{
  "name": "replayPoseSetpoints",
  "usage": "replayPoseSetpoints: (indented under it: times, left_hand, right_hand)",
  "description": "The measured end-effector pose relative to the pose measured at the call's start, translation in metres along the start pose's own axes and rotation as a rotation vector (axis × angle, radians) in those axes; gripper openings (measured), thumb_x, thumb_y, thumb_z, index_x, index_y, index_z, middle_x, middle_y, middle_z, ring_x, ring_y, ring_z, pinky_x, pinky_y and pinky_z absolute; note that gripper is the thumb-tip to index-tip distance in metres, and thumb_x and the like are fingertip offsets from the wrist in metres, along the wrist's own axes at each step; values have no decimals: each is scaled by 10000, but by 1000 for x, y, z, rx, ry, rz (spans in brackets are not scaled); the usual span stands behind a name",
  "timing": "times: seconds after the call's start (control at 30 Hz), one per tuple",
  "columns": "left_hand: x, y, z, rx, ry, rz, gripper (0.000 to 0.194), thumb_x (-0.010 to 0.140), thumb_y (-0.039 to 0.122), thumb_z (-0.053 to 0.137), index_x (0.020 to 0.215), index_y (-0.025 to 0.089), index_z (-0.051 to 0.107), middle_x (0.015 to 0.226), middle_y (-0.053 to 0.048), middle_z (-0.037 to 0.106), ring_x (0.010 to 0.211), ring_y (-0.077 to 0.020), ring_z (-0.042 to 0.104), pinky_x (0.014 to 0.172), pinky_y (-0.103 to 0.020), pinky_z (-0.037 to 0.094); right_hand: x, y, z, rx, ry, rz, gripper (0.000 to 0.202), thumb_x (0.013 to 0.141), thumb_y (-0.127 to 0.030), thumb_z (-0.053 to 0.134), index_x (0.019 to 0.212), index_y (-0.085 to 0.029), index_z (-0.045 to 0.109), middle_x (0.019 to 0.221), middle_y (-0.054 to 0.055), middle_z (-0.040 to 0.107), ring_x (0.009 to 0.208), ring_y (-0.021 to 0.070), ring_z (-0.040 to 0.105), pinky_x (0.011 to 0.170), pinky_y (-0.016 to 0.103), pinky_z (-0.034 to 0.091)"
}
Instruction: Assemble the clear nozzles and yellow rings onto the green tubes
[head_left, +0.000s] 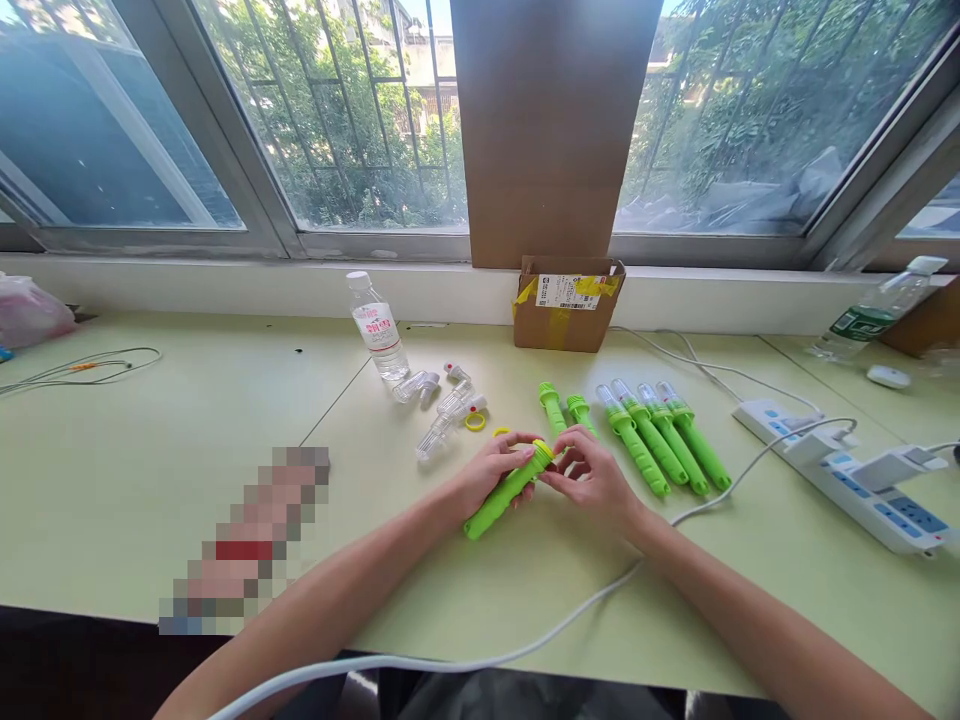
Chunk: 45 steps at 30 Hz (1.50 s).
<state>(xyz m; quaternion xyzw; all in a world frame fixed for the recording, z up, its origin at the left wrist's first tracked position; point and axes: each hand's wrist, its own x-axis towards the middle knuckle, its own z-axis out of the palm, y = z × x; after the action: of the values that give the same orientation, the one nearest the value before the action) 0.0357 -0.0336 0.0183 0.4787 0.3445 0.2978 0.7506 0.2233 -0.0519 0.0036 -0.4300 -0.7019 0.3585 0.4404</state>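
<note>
My left hand (499, 468) is wrapped round a bright green, ribbed plastic handle (499, 503), which slants with its wide end up and to the right. A yellow ring (543, 451) sits at that wide end. The fingers of my right hand (589, 468) are closed in a pinch at the ring's edge; the fingertips are partly hidden. Just beyond my hands lie two green handles without clear tops (551, 405). To their right, several green handles with clear caps (634, 440) lie side by side. Loose yellow rings (475, 422) and clear plastic tube pieces (450, 410) are on the left.
A water bottle (377, 330) and an opened cardboard box (568, 305) stand at the back of the table. On the right lies a power strip (847, 475) with plugs. A white cable (570, 606) crosses under my right forearm. A blurred-out object (247, 540) lies at left.
</note>
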Motion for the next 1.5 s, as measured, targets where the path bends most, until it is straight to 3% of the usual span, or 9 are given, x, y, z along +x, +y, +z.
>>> replayPoseSetpoints:
  times: [0.23, 0.43, 0.63, 0.77, 0.97, 1.13, 1.37, 1.5]
  left_hand:
    - [4, -6, -2, -86, -7, -13, 477, 777, 455, 637, 1128, 197, 446, 830, -17, 608, 500, -95, 578, 358, -178, 387]
    - [0, -3, 4, 13, 29, 19, 552, 697, 442, 737, 1052, 212, 382, 720, 47, 574, 410, -66, 501, 329, -166, 347]
    - [-1, -2, 8, 36, 76, 23, 468, 705, 485, 720, 881, 205, 390, 682, 33, 593, 389, -79, 507, 319, -179, 362]
    - [4, -9, 7, 10, 160, 56, 436, 670, 457, 751, 813, 189, 438, 609, 29, 597, 434, -127, 578, 380, -230, 459]
    - [5, -6, 6, 19, 159, 62, 404, 679, 475, 741, 803, 131, 567, 734, -60, 682, 571, -155, 650, 486, -246, 516]
    - [0, 6, 4, 71, 103, 20, 432, 750, 533, 655, 882, 124, 625, 855, -88, 700, 614, -141, 653, 503, -217, 499]
    - [0, 3, 7, 129, 178, -41, 438, 796, 584, 568, 836, 149, 588, 677, -16, 658, 414, -90, 552, 371, -188, 374]
    - [1, 1, 8, 172, 221, -69, 432, 822, 600, 518, 806, 169, 545, 499, 27, 565, 392, -108, 538, 378, -193, 380]
  right_hand:
    - [1, 1, 0, 0, 11, -28, 291, 740, -397, 723, 829, -213, 516, 873, -1, 518, 604, 104, 598, 484, 225, 494]
    - [-3, -9, 2, 7, 13, -44, 228, 778, -368, 691, 832, -205, 541, 935, 26, 533, 625, 104, 599, 496, 230, 505]
    - [-5, -13, 4, 5, 33, -67, 217, 781, -362, 683, 818, -202, 541, 980, 39, 548, 611, 98, 601, 499, 235, 515]
    - [-3, -13, 4, 2, 43, -38, 223, 773, -356, 691, 821, -201, 539, 964, 35, 544, 615, 101, 606, 480, 223, 500]
    - [-5, -11, 4, 4, 59, -11, 230, 775, -358, 695, 779, -197, 530, 959, 33, 561, 613, 104, 608, 497, 233, 505]
    - [-7, -5, 7, -16, 107, -18, 254, 796, -352, 676, 966, -227, 535, 1017, 38, 567, 649, 124, 639, 506, 243, 524]
    - [-7, -2, 9, -48, 122, -16, 225, 793, -333, 677, 931, -214, 544, 1062, 48, 529, 644, 115, 644, 496, 235, 523]
    - [-8, 0, 11, -69, 134, -29, 233, 792, -310, 681, 942, -219, 528, 1041, 39, 532, 637, 109, 637, 475, 222, 508]
